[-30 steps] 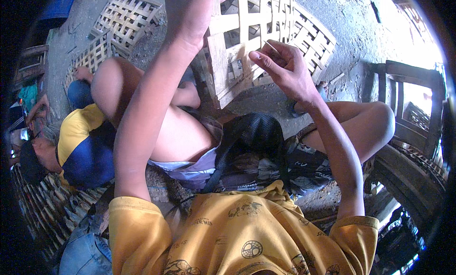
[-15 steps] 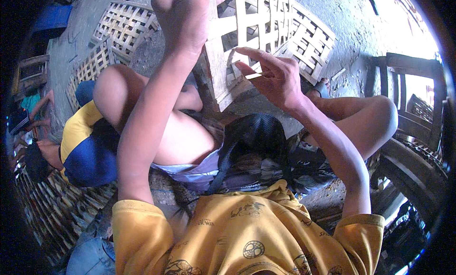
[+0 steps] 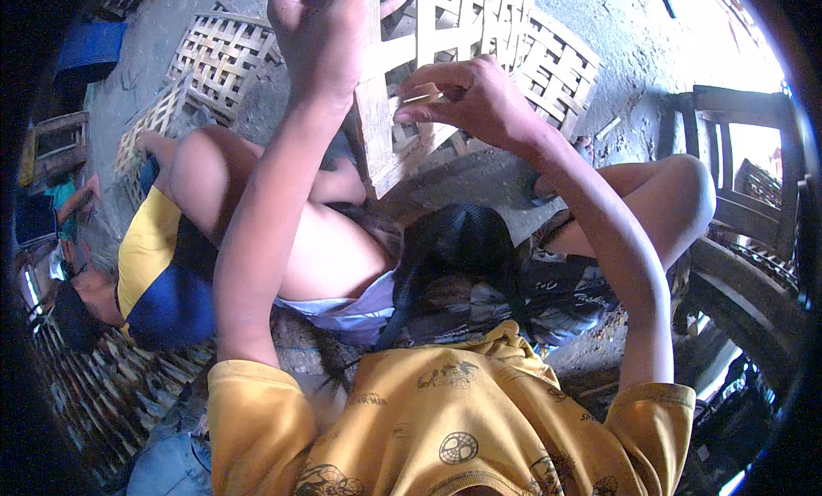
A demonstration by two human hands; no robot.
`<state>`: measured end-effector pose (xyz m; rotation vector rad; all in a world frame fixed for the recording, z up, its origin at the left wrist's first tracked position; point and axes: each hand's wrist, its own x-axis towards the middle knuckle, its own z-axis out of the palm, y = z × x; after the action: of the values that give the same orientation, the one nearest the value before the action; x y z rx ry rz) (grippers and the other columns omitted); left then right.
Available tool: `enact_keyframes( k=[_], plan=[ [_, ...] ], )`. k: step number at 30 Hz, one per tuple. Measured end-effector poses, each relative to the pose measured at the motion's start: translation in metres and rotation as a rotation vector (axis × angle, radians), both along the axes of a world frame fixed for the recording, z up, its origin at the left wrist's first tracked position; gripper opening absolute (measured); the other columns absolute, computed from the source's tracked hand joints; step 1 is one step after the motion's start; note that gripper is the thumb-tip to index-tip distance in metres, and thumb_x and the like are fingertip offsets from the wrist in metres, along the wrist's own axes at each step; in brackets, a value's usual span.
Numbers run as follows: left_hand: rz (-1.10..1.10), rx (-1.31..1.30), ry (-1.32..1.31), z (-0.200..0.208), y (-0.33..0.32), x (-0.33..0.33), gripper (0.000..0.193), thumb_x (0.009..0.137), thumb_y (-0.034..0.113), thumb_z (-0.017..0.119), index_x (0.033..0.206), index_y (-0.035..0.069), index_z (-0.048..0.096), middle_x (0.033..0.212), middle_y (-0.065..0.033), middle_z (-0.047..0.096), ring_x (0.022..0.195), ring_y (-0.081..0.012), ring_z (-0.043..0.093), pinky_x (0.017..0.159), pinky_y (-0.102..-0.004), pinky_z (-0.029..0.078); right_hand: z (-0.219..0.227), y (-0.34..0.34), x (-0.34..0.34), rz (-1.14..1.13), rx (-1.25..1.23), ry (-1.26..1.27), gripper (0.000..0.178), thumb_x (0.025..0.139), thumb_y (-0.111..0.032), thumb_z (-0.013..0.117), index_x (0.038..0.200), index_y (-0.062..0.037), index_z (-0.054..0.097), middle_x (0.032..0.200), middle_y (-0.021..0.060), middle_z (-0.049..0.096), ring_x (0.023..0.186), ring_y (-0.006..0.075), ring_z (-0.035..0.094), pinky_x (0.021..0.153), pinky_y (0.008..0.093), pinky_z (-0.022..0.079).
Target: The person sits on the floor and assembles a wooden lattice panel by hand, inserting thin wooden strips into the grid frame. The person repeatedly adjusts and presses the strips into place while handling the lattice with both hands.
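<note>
My left hand (image 3: 321, 42) grips the upper part of a wooden-framed woven bamboo panel (image 3: 374, 128), held upright and slightly tilted above my crossed legs. Some of its fingers are hidden behind the frame's edge bar. Pale flat strips cross one another with open gaps inside the frame. To the right of that bar, my right hand (image 3: 475, 98) is closed in a pinch on a thin, pale bamboo strip (image 3: 423, 98). Its fingertips are close to the weave; whether the strip touches it I cannot tell.
Other woven panels (image 3: 224, 55) lie on the grey floor at the far left, with another panel (image 3: 561, 77) behind my right hand. A person in a yellow and navy shirt (image 3: 167, 282) sits close on my left. Dark wooden frames (image 3: 745, 111) stand at the right.
My right hand has moved up and to the left with the strip, which now points toward the frame bar. The held panel has shifted slightly left and up.
</note>
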<state>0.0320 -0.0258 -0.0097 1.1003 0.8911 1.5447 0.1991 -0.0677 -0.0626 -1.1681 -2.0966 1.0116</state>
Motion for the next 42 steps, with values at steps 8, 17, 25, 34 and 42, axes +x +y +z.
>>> enact_keyframes(
  k=[8,17,25,34,42],
  plan=[
    [-0.041,-0.079,0.029,0.008,-0.003,0.000,0.031,0.103,0.014,0.059,0.131,0.007,0.049,0.112,-0.0160,0.068,0.103,-0.0267,0.070,0.088,-0.0424,0.062,-0.007,0.007,0.003,0.087,0.055,-0.013,0.028,0.090,-0.024,0.079,0.114,-0.0119,0.077,0.094,0.0086,0.079,0.078,0.0171,0.073,0.070,0.0323,0.058],
    [-0.048,-0.043,0.002,0.003,0.003,0.003,0.029,0.103,0.014,0.060,0.129,0.008,0.049,0.111,-0.0155,0.067,0.103,-0.0248,0.069,0.088,-0.0423,0.062,-0.013,-0.007,0.005,0.036,0.105,0.032,0.034,0.089,0.005,0.064,0.121,-0.0040,0.073,0.103,0.0093,0.079,0.089,0.0139,0.075,0.074,0.0300,0.060],
    [-0.021,-0.010,0.069,0.010,0.001,0.007,0.031,0.101,0.013,0.059,0.130,0.007,0.051,0.113,-0.0172,0.068,0.106,-0.0261,0.069,0.092,-0.0435,0.063,-0.007,-0.006,0.007,0.049,0.093,0.053,0.033,0.091,-0.015,0.069,0.122,-0.0059,0.065,0.081,0.0103,0.075,0.065,0.0149,0.066,0.058,0.0332,0.050],
    [0.017,-0.024,0.131,0.010,0.002,0.004,0.037,0.101,0.017,0.060,0.133,-0.001,0.054,0.114,-0.0190,0.070,0.104,-0.0256,0.071,0.090,-0.0428,0.063,0.005,-0.012,0.020,-0.024,-0.070,-0.023,0.039,0.102,-0.041,0.050,0.102,-0.0070,0.069,0.077,0.0178,0.068,0.071,0.0359,0.068,0.070,0.0474,0.052],
    [-0.042,-0.016,0.157,0.008,0.005,0.001,0.027,0.101,0.018,0.061,0.119,-0.002,0.065,0.110,-0.0179,0.072,0.099,-0.0245,0.072,0.090,-0.0405,0.062,-0.002,-0.024,0.021,0.223,0.018,-0.049,0.015,0.096,-0.012,0.059,0.102,-0.0001,0.065,0.086,0.0180,0.065,0.077,0.0360,0.064,0.070,0.0435,0.050]
  ],
)
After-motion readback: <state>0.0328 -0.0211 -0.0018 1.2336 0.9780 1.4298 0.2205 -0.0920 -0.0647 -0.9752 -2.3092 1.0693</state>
